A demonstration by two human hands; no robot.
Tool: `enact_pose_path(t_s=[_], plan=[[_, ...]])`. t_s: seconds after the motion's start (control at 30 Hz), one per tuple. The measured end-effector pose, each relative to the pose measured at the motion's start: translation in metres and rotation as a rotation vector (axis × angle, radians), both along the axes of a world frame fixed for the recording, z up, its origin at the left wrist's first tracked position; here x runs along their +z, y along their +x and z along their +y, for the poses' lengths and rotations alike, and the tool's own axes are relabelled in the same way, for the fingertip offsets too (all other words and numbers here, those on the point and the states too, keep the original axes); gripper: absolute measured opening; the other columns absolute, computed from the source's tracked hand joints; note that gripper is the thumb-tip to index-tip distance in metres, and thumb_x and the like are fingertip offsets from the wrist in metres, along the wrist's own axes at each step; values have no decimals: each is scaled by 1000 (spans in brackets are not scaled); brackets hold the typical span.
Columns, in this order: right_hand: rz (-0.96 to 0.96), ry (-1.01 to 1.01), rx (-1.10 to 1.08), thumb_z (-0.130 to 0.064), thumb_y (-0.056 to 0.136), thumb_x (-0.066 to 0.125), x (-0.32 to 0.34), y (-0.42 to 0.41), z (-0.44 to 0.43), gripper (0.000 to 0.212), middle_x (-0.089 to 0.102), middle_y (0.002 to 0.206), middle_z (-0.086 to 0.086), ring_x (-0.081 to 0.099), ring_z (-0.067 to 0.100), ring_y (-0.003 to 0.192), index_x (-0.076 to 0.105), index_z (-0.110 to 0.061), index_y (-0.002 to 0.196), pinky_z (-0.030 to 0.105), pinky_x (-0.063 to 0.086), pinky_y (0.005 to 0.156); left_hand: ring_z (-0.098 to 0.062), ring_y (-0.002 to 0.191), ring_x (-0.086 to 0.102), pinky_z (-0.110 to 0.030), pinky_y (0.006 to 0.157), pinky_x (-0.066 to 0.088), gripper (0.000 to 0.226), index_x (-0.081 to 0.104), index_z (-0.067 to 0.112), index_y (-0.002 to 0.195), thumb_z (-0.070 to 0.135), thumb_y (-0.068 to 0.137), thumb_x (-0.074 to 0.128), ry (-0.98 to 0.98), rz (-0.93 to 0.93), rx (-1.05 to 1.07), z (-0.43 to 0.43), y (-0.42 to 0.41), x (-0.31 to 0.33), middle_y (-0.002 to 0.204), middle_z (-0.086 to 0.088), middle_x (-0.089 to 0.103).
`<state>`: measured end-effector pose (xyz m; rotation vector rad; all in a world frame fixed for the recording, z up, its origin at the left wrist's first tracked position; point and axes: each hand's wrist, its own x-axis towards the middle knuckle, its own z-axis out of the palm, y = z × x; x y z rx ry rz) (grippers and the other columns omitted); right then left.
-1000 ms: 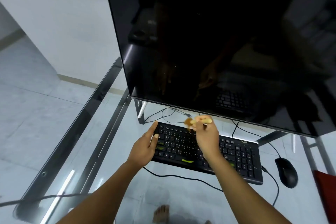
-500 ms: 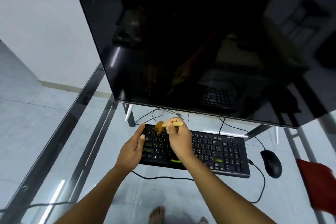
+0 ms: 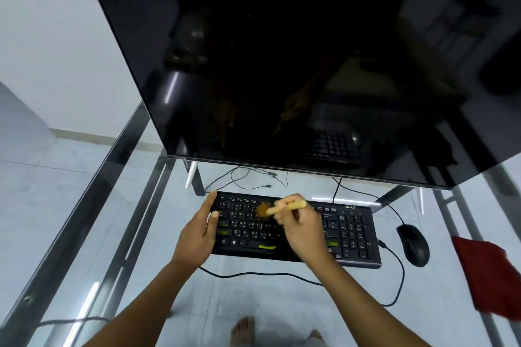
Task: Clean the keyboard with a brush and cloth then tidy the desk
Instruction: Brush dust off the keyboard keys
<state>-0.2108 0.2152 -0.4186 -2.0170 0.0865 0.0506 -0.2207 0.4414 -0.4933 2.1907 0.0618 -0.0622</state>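
Observation:
A black keyboard lies on the glass desk in front of a large dark monitor. My right hand grips a small brush with a pale wooden handle; its brown bristles rest on the upper middle keys. My left hand lies flat against the keyboard's left end, fingers straight, thumb on the keys. A red cloth sits on the desk at the far right. Yellow-green marks show on the space bar and a few keys.
A black wired mouse lies right of the keyboard, its cable looping toward the desk's front. More cables run behind the keyboard under the monitor. The desk's metal frame runs along the left edge. My bare feet show through the glass below.
The brush has moved right along the upper key rows, from near the left end toward the middle. My left hand keeps its place on the keyboard's left end. The camera view shifted.

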Motion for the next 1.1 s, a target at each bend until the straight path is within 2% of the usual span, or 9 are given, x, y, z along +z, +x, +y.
enact_pose_path(t_s=[0.1, 0.2, 0.37, 0.53, 0.63, 0.77, 0.93, 1.0, 1.1], plan=[[174, -19, 244, -18, 94, 57, -4, -21, 6, 11, 74, 79, -9, 68, 16, 70, 64, -19, 86, 38, 58, 71, -1, 112, 47, -25, 93, 40, 50, 25, 39, 148, 49, 98, 27, 7, -1, 5, 1, 0, -2, 133, 22, 41], [-31, -24, 4, -16, 94, 58, -11, -27, 2, 12, 70, 76, -21, 66, 7, 68, 62, -22, 84, 31, 56, 65, 0, 114, 46, -23, 94, 38, 49, 26, 36, 148, 43, 100, 29, -4, -1, 1, -1, 0, 0, 133, 22, 41], [266, 132, 257, -24, 93, 59, -14, -30, 25, 9, 75, 82, -1, 70, 13, 76, 66, -21, 88, 35, 59, 75, -2, 109, 50, -24, 90, 39, 48, 28, 39, 146, 49, 99, 27, -35, 2, 34, -1, -1, 1, 128, 22, 46], [305, 351, 9, -15, 97, 53, -12, -14, 38, 12, 70, 83, 7, 65, 12, 67, 60, -6, 93, 27, 57, 65, 0, 113, 47, -19, 92, 35, 47, 30, 37, 146, 46, 100, 28, -48, 11, 36, -3, 1, 4, 130, 24, 44], [381, 256, 217, -16, 97, 53, -13, -15, 45, 11, 70, 82, 4, 65, 12, 65, 61, -11, 89, 27, 58, 65, -2, 111, 48, -20, 90, 36, 49, 29, 38, 146, 49, 99, 27, -34, 7, 21, -1, 1, 5, 129, 22, 44], [174, 120, -84, -26, 97, 53, -12, 0, 14, 11, 70, 83, 3, 67, 15, 68, 60, -21, 89, 34, 59, 66, 3, 121, 38, -6, 94, 27, 50, 26, 34, 148, 44, 99, 30, -13, 0, -18, -1, 1, 6, 135, 24, 37], [137, 56, -69, -25, 97, 52, -9, 18, 0, 12, 71, 84, 5, 68, 21, 71, 58, -27, 86, 38, 58, 67, -12, 143, 22, -39, 116, 22, 55, 32, 17, 148, 42, 99, 26, 428, -243, -188, 0, 0, 0, 152, 2, 33], [74, 113, -309, -30, 97, 51, -7, 34, -1, 13, 70, 84, 7, 67, 22, 72, 59, -22, 90, 37, 55, 67, -19, 143, 24, -45, 115, 21, 52, 44, 10, 141, 36, 98, 33, 476, -341, -238, -13, 1, 6, 149, -6, 39], [243, 316, -140, -24, 99, 51, -6, 46, 14, 16, 71, 91, 8, 68, 16, 72, 61, -12, 97, 32, 59, 73, -22, 143, 25, -47, 114, 24, 49, 49, 5, 136, 31, 96, 39, 520, -400, -322, -36, -4, 9, 147, -10, 42]])
